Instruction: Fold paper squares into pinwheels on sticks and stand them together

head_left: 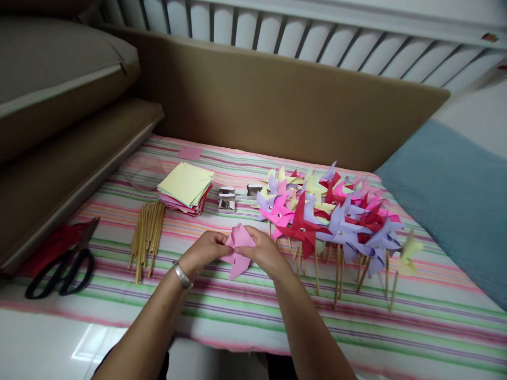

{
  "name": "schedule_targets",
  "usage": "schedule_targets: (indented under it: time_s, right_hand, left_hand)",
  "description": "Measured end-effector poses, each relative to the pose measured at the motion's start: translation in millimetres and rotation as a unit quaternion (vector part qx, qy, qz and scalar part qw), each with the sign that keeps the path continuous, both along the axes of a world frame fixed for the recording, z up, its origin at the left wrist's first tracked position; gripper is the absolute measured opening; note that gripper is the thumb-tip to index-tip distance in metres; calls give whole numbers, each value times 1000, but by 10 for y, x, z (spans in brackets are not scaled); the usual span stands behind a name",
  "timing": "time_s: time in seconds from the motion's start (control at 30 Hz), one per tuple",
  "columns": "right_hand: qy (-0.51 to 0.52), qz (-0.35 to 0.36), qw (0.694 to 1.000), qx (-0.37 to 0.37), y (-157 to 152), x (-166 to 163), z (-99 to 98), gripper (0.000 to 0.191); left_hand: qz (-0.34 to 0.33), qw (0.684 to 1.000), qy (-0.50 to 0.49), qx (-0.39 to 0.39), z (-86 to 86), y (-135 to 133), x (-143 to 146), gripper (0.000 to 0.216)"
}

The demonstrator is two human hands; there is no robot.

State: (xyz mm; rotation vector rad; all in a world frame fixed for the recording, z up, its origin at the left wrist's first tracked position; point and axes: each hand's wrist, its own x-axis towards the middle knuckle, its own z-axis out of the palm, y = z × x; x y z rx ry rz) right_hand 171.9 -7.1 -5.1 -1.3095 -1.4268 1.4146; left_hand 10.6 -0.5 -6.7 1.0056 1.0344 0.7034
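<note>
Between my two hands is a pink paper pinwheel (pixel 240 237), its corners folded in toward the middle. My left hand (pixel 206 250) pinches its left side, thumb and fingers closed on the paper. From the other side my right hand (pixel 264 252) grips it, the thumb lying over the centre. The paper is held just above the striped cloth, and no stick shows on it. Beyond my hands stand small open boxes (pixel 226 205) with tiny shiny pieces inside. A stack of cut paper squares (pixel 186 184), yellow on top, lies beyond my left hand.
Finished pinwheels on sticks (pixel 340 227) crowd the right side. Thin wooden sticks (pixel 147 235) lie left of my hands, with black-handled scissors (pixel 63 269) and red material (pixel 51 248) farther left. A brown board (pixel 277 100) closes off the back; cushions (pixel 59 126) stack at left.
</note>
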Motion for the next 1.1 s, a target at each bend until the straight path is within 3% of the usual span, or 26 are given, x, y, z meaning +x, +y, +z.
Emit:
schedule_targets:
  time_s: [0.13,0.27,0.5,0.7,0.93,1.03,1.1]
  right_hand:
    - [26,-49,998,-5,13,-35,-17,28]
    - [117,-126,985,-12,43,-81,-44,32]
    - [168,-228,959,29,58,-201,-166,36]
    - [181,-222,957,37,29,-288,-208,36]
    - [173,-188,964,-68,3,-273,-165,56]
    - [156,-179,970,-49,-4,-251,-187,53]
    - [115,-174,978,9,-12,-226,-202,45]
  left_hand:
    - [26,999,-24,-1,3,15,-22,12]
    - [53,993,-104,-29,19,10,-36,21]
    - [142,975,-169,-28,-91,-60,177,24]
    - [217,961,-165,-40,-171,-47,231,25]
    - [262,952,-154,-41,-119,54,40,23]
    - [272,948,-158,-50,-69,90,-49,23]
    - [277,945,-164,-60,-38,102,-93,22]
